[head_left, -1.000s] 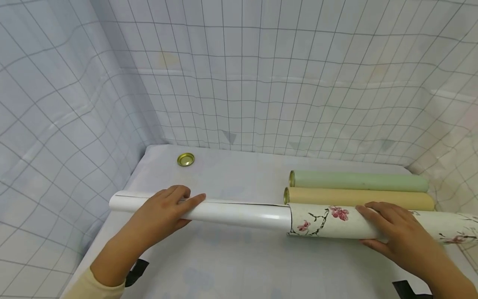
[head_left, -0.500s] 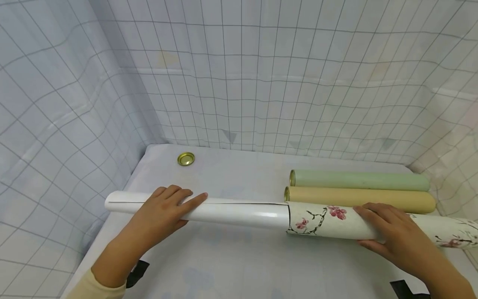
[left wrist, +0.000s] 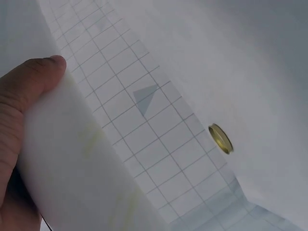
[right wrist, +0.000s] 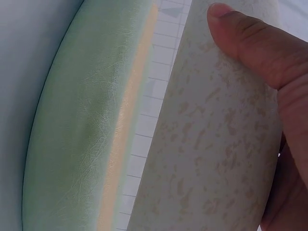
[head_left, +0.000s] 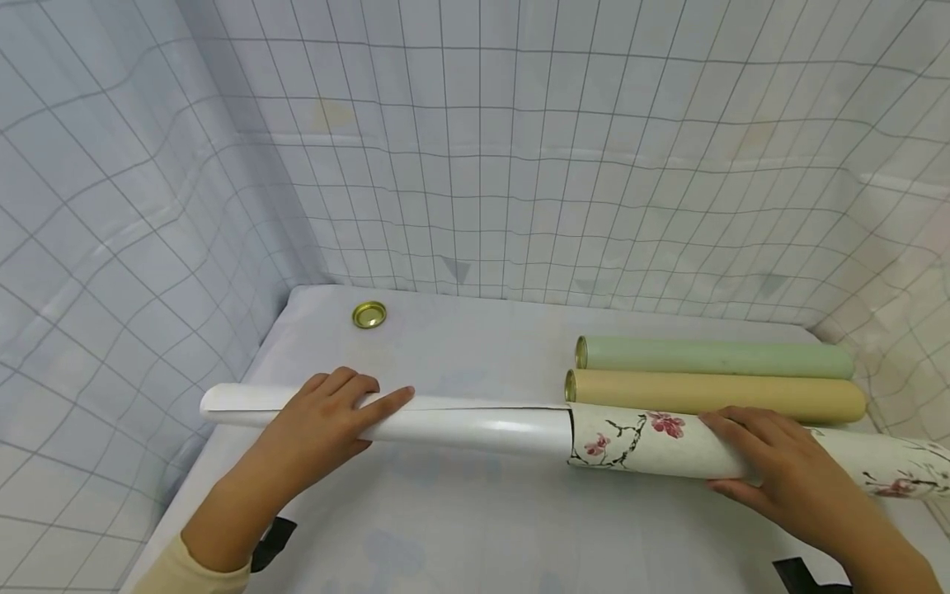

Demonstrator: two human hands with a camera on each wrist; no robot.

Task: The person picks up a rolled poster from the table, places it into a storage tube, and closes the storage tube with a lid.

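My left hand (head_left: 319, 421) grips a glossy white rolled sheet (head_left: 475, 429) near its left end, the thumb stretched along the top. The roll's right end is inside the mouth of a cream tube (head_left: 631, 441) printed with pink blossoms and dark branches. Around that tube's middle, my right hand (head_left: 787, 462) holds on from above. In the left wrist view, the thumb (left wrist: 45, 77) presses on the white roll (left wrist: 86, 159). The right wrist view shows the other thumb (right wrist: 245, 36) on the tube's speckled side (right wrist: 202, 134). The tube's far end is out of view.
A pale green tube (head_left: 712, 356) and a yellow tube (head_left: 712, 394) lie side by side behind the floral one. Toward the back left of the white-covered table (head_left: 475, 528) sits a round gold lid (head_left: 369, 314). Gridded cloth (head_left: 505, 165) hangs behind and at the sides.
The roll and floral tube have shifted slightly left together. At the roll's left end, the edge seam has turned toward me. Both hands keep their hold; the right has moved slightly left.
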